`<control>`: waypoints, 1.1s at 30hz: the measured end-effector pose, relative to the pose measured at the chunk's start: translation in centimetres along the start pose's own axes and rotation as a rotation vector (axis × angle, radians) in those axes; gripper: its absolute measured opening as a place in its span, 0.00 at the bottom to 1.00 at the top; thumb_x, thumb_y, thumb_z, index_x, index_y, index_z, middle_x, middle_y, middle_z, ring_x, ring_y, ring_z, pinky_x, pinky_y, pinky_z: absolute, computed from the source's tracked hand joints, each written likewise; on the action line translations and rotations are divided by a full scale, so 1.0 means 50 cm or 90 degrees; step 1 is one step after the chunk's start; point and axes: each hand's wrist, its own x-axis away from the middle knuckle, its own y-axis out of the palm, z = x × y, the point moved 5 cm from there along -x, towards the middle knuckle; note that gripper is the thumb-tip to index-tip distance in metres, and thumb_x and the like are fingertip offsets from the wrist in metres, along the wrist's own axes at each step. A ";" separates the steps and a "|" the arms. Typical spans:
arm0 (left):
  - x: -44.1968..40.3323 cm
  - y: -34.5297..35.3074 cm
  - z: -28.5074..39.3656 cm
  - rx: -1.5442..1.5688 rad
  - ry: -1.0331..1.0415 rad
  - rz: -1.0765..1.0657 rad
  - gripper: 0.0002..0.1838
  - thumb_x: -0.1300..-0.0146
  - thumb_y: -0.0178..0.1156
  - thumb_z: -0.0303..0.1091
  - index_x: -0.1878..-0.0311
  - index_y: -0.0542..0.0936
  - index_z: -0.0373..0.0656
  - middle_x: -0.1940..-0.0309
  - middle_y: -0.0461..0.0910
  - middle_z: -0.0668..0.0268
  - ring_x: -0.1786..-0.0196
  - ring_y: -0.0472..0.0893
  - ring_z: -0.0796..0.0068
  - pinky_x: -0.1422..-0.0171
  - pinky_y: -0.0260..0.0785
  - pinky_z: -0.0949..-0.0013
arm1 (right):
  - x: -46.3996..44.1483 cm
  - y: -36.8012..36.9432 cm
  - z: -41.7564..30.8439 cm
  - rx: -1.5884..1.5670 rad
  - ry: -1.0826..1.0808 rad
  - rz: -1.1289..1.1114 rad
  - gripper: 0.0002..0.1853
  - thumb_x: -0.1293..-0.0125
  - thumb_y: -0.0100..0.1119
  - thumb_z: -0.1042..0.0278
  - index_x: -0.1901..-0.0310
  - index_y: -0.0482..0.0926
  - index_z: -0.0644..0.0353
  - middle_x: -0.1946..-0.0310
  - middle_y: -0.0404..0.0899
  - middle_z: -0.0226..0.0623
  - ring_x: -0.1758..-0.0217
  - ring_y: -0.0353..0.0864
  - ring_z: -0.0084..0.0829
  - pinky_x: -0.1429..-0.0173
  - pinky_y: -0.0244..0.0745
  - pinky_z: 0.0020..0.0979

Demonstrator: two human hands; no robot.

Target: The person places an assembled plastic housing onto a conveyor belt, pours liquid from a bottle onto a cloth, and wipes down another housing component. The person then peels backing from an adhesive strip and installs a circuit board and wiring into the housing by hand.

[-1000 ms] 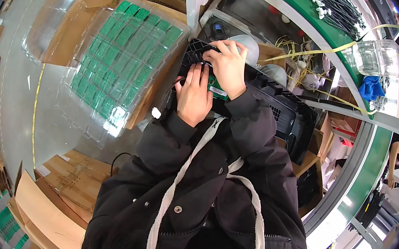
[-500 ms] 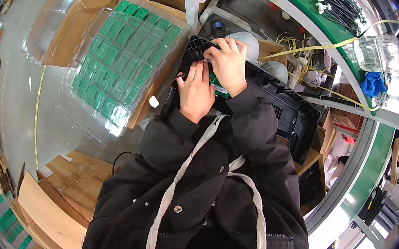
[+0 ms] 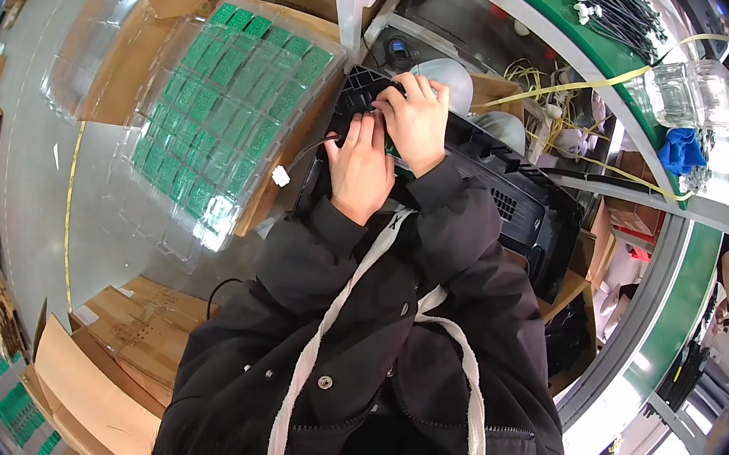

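My left hand (image 3: 362, 169) lies with its fingers close together and gently bent, reaching down into the black plastic housing (image 3: 541, 221). My right hand (image 3: 413, 121) is just beyond it and to its right, fingers curled over and the thumb drawn in near the index finger. The fingertips of both nearly meet; what they pinch there, if anything, is hidden, so I cannot tell whether either is closed on something.

The housing is under both hands and stretches away to the right of my right hand. A green circuit board (image 3: 391, 148) shows in it, mostly covered by my hands. A thin dark wire passes by my left thumb and runs toward a white connector (image 3: 280, 176), which is left of that hand and closer to my body. Farther left of my left hand is a clear tray (image 3: 153, 230) with rows of green boards (image 3: 218, 94). Just past my right hand sits a whitish dome (image 3: 449, 80). Well off to its right, the green table (image 3: 543, 3) carries black cables (image 3: 625, 28) with white plugs.
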 end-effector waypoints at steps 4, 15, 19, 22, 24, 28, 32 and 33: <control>0.001 0.001 -0.002 -0.006 -0.003 -0.005 0.29 0.49 0.59 0.33 0.42 0.70 0.36 0.46 0.68 0.60 0.41 0.66 0.65 0.47 0.58 0.46 | -0.001 0.000 -0.002 0.026 -0.002 -0.008 0.04 0.53 0.64 0.65 0.75 0.79 0.50 0.68 0.69 0.27 0.59 0.71 0.31 0.49 0.60 0.36; -0.010 0.008 0.001 -0.028 -0.019 -0.010 0.20 0.48 0.59 0.32 0.50 0.76 0.38 0.50 0.69 0.62 0.44 0.68 0.65 0.46 0.58 0.44 | 0.003 0.006 0.004 0.009 0.000 -0.009 0.05 0.52 0.64 0.64 0.73 0.79 0.49 0.68 0.70 0.28 0.60 0.71 0.31 0.53 0.60 0.35; -0.006 0.006 0.002 -0.017 -0.016 0.003 0.21 0.48 0.58 0.31 0.49 0.75 0.38 0.51 0.70 0.61 0.44 0.68 0.64 0.47 0.58 0.43 | 0.002 0.000 0.010 -0.018 0.015 -0.007 0.10 0.51 0.65 0.66 0.67 0.76 0.51 0.69 0.72 0.27 0.63 0.74 0.32 0.56 0.62 0.35; -0.006 0.006 0.003 -0.009 -0.017 0.005 0.22 0.48 0.57 0.30 0.48 0.75 0.37 0.50 0.70 0.61 0.44 0.68 0.64 0.47 0.58 0.42 | -0.014 -0.012 0.022 -0.078 0.102 -0.039 0.17 0.54 0.70 0.65 0.62 0.74 0.53 0.69 0.78 0.29 0.66 0.78 0.34 0.59 0.67 0.35; -0.004 0.009 0.003 -0.009 -0.020 0.010 0.22 0.49 0.57 0.30 0.48 0.74 0.36 0.50 0.70 0.60 0.44 0.68 0.64 0.47 0.57 0.42 | -0.028 -0.024 0.028 -0.095 0.180 -0.113 0.22 0.56 0.72 0.63 0.60 0.72 0.56 0.68 0.81 0.31 0.66 0.81 0.36 0.60 0.70 0.36; -0.001 0.012 0.004 -0.025 -0.022 0.029 0.22 0.49 0.56 0.30 0.48 0.74 0.35 0.48 0.70 0.60 0.42 0.68 0.64 0.47 0.57 0.43 | -0.044 0.012 0.055 -0.042 0.198 -0.274 0.24 0.64 0.76 0.58 0.62 0.81 0.56 0.74 0.82 0.40 0.66 0.83 0.41 0.61 0.76 0.39; 0.001 0.021 -0.001 -0.020 -0.032 0.014 0.22 0.49 0.56 0.30 0.48 0.73 0.35 0.47 0.70 0.60 0.41 0.68 0.65 0.46 0.56 0.47 | -0.044 0.024 0.044 0.016 0.196 -0.270 0.21 0.62 0.73 0.55 0.64 0.84 0.53 0.76 0.81 0.42 0.69 0.83 0.44 0.63 0.77 0.39; 0.001 0.023 -0.002 -0.029 -0.034 0.015 0.22 0.49 0.56 0.30 0.48 0.74 0.36 0.47 0.70 0.60 0.41 0.68 0.65 0.46 0.55 0.49 | -0.042 0.027 0.042 0.021 0.186 -0.275 0.20 0.61 0.71 0.55 0.63 0.82 0.53 0.77 0.81 0.43 0.70 0.82 0.44 0.65 0.77 0.40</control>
